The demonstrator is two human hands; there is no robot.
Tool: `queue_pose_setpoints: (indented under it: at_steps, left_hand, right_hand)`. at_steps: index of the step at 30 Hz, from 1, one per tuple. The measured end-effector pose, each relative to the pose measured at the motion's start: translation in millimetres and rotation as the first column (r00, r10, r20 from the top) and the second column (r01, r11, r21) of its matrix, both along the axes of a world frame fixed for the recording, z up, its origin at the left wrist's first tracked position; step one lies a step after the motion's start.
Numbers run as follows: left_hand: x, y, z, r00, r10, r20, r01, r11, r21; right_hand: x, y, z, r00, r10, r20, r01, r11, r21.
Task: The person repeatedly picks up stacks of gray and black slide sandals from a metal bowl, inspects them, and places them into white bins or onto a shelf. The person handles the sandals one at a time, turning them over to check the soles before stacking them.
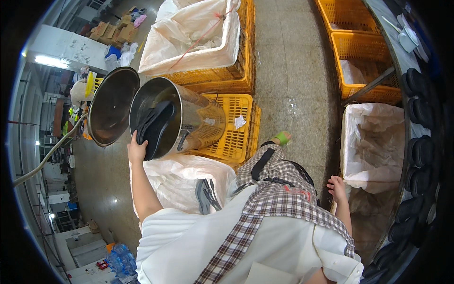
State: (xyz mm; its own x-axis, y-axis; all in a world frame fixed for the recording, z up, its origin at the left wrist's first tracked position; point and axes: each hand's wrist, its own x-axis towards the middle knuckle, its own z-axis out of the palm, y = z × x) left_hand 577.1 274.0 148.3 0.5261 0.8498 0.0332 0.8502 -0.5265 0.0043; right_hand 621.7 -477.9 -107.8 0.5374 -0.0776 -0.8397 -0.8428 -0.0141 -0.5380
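My left hand (137, 149) reaches out to the left, its fingers closed on the near end of a bundle of black shoe soles (162, 124). They lie in the mouth of a shiny metal drum (191, 102), whose round lid (112, 106) hangs swung out to the left. Exactly how many soles the fingers hold cannot be made out. My right hand (337, 188) hangs at my right side with its fingers loosely apart and nothing in them, close to a crate lined with a pale plastic sack (352, 142).
The drum is on upturned yellow crates (250, 123). Ahead stands a yellow crate with a white liner (231, 52); a lined one (189, 165) holding grey soles (205, 196) is beside me. Black sole stacks (418, 151) line the right bench. Yellow crates (362, 61) stand under it.
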Motion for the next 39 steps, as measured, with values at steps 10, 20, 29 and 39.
queue_pose_setpoints:
  at_steps: [10, 20, 29, 39]
  left_hand:
    - [70.9, -5.2, -24.3, 0.852, -0.167, -0.497, 0.200, 0.980, 0.013]
    - [98.9, -10.5, -48.5, 0.786, -0.220, -0.577, 0.228, 0.972, -0.059]
    - [74.6, -29.4, -21.0, 0.848, -0.160, -0.504, 0.220, 0.974, 0.061]
    - [-2.8, -47.2, 36.4, 0.976, -0.063, -0.209, 0.162, 0.852, 0.498]
  right_hand:
    - [-41.2, -34.9, -13.4, 0.993, -0.115, -0.022, 0.112, 0.990, -0.083]
    - [-89.8, -11.3, -13.8, 0.996, -0.009, -0.092, -0.006, 0.987, -0.160]
    - [-102.2, -15.6, -46.3, 1.000, 0.014, -0.001, -0.014, 0.985, -0.173]
    - [-189.9, -46.5, -100.2, 1.000, 0.025, 0.006, -0.023, 0.979, -0.205]
